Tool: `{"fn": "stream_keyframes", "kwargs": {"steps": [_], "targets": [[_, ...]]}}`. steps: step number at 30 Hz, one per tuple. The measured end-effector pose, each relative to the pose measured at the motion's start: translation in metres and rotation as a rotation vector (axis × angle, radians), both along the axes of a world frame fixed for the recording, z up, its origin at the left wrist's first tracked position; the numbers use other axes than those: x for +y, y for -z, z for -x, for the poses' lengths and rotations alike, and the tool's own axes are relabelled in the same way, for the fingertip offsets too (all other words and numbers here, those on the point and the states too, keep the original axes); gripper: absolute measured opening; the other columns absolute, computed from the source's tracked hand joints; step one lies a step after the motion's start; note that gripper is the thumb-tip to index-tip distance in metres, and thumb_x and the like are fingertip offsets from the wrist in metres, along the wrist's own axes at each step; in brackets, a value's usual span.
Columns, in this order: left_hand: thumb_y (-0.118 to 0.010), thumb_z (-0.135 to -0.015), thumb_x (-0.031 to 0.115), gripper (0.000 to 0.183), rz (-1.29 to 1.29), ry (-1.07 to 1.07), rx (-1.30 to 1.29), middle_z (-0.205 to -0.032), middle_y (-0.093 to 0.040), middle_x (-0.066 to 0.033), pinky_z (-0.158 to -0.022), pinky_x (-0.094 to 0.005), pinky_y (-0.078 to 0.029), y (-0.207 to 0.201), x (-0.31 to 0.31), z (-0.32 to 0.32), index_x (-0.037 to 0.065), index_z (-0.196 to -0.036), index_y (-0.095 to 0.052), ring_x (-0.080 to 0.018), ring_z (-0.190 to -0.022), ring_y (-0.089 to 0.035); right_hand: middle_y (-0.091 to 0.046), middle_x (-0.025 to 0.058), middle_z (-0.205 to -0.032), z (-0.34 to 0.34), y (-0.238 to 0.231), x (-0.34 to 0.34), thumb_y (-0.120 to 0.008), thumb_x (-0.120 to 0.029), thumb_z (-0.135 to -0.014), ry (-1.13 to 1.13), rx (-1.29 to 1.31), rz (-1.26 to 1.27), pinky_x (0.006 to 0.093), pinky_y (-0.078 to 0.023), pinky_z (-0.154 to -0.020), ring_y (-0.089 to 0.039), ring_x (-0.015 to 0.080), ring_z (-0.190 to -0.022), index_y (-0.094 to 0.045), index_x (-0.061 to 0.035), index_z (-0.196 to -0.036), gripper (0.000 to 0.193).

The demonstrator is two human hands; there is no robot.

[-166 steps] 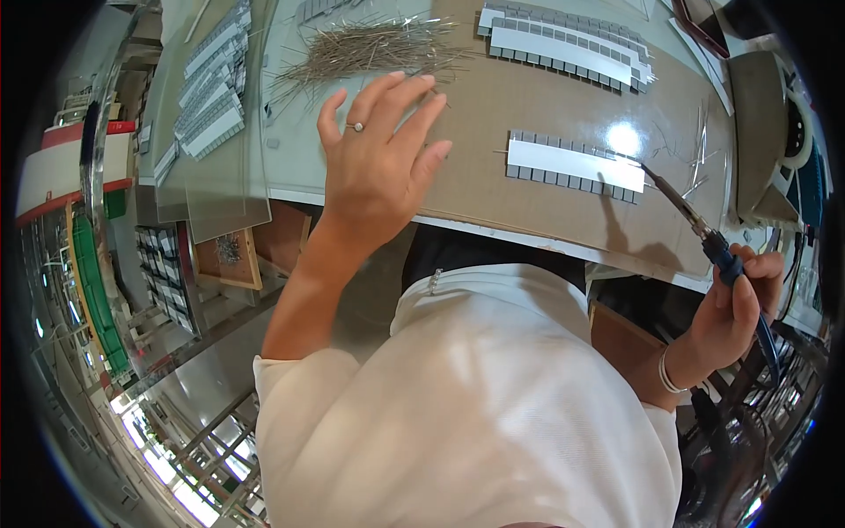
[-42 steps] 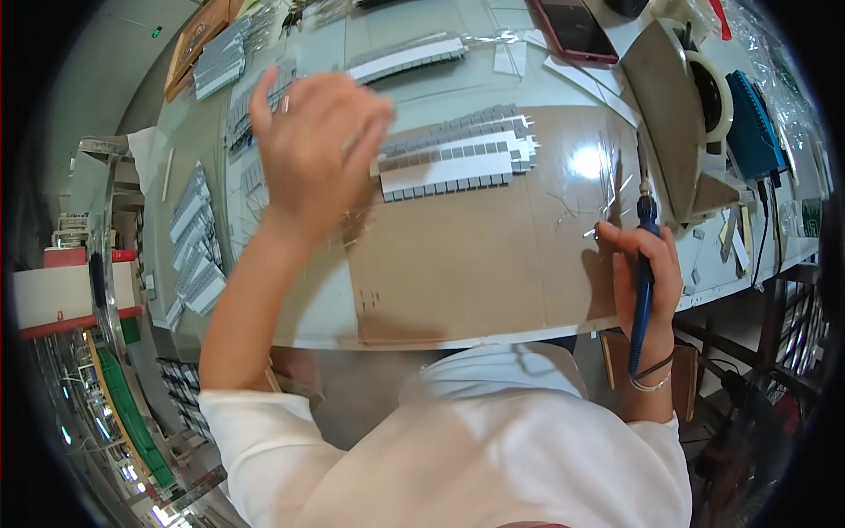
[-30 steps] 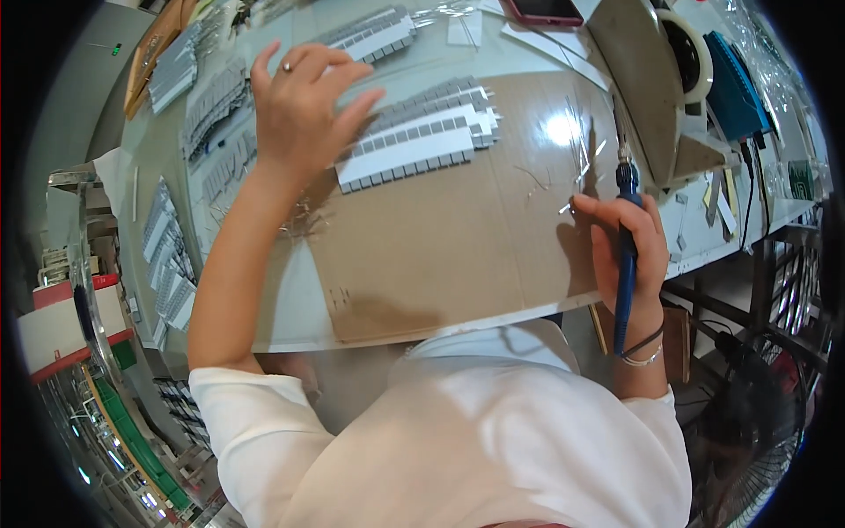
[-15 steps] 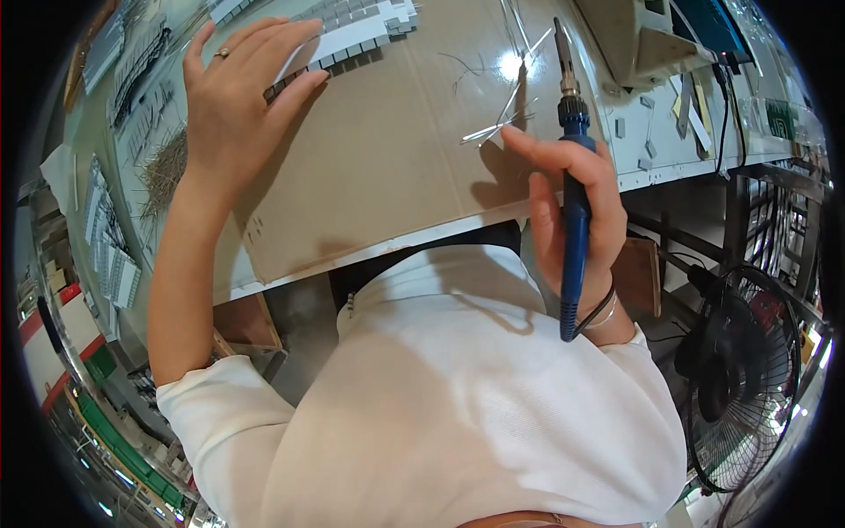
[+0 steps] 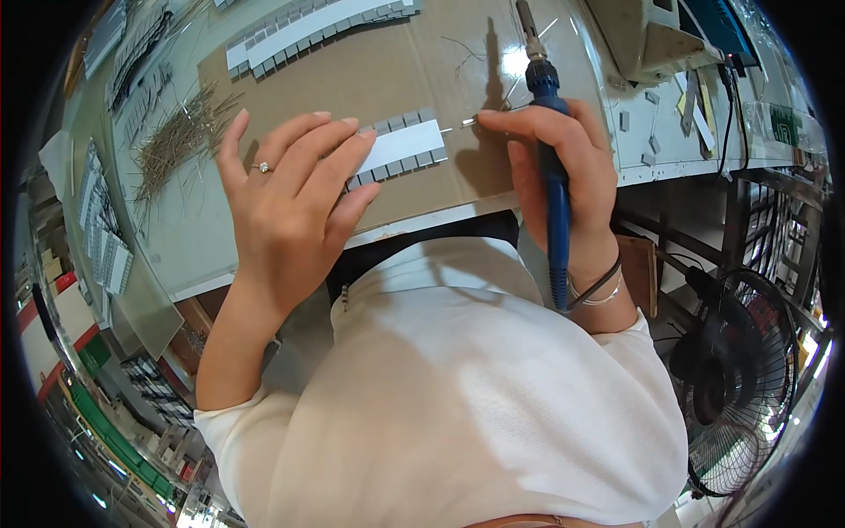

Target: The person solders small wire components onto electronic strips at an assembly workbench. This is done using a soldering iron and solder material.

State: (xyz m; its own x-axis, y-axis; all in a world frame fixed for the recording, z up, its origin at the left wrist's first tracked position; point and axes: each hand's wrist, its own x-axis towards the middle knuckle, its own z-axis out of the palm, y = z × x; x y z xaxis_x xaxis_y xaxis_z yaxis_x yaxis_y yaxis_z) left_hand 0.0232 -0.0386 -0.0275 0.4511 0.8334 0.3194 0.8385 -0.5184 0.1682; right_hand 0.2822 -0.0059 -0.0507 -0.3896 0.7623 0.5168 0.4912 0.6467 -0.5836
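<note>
In my right hand is a soldering iron with a dark blue handle, its metal tip pointing away from me. The right index fingertip is close to a short piece of silvery wire on the brown board. My left hand has its fingers and thumb over a white strip edged on both sides with small grey square tabs. The strip's left end is hidden under that hand, while its right end points toward the wire piece. A similar strip with grey tabs lies farther off.
A heap of thin wire leads spreads left of the brown board. More tabbed strips lie at the far left. A beige device stands at the back right, near loose grey pieces. A black fan stands below at right.
My left hand has come nearer and to the right, and a tabbed strip now lies under it, apart from the far one. My right hand has shifted slightly left with the soldering iron.
</note>
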Motion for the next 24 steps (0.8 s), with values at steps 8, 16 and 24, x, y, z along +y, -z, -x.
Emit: {"fn": "stream_keyframes", "kwargs": {"steps": [8, 16, 24], "targets": [[-0.077, -0.077, 0.019, 0.033, -0.048, -0.019, -0.024, -0.109, -0.068, -0.0006, -0.109, -0.0550, -0.026, 0.005, 0.002, -0.002, 0.012, -0.109, -0.071, -0.0217, -0.108, -0.061, -0.065, 0.0110, -0.105, 0.005, 0.005, 0.000, -0.053, 0.014, -0.088, 0.011, 0.117, 0.128, 0.0266, -0.049, -0.086, -0.065, 0.0204, -0.095, -0.058, 0.0019, -0.111, 0.026], [-0.077, -0.076, 0.019, 0.034, -0.047, -0.034, -0.032, -0.110, -0.068, -0.0001, -0.109, -0.0540, -0.026, 0.007, 0.004, -0.006, 0.013, -0.109, -0.071, -0.0210, -0.108, -0.061, -0.070, 0.0064, -0.089, 0.010, 0.010, 0.008, -0.058, 0.014, -0.076, 0.068, 0.228, 0.016, 0.0306, -0.048, -0.069, -0.058, 0.0235, -0.078, -0.062, -0.0048, -0.105, 0.034], [-0.078, -0.075, 0.019, 0.036, -0.054, -0.041, -0.031, -0.110, -0.068, -0.0001, -0.109, -0.0539, -0.027, 0.009, 0.005, -0.005, 0.013, -0.110, -0.071, -0.0214, -0.108, -0.061, -0.070, 0.0116, -0.101, 0.009, 0.001, 0.004, -0.055, 0.013, -0.087, 0.046, 0.151, 0.117, 0.0258, -0.048, -0.085, -0.063, 0.0181, -0.094, -0.059, 0.0009, -0.108, 0.024]]}}
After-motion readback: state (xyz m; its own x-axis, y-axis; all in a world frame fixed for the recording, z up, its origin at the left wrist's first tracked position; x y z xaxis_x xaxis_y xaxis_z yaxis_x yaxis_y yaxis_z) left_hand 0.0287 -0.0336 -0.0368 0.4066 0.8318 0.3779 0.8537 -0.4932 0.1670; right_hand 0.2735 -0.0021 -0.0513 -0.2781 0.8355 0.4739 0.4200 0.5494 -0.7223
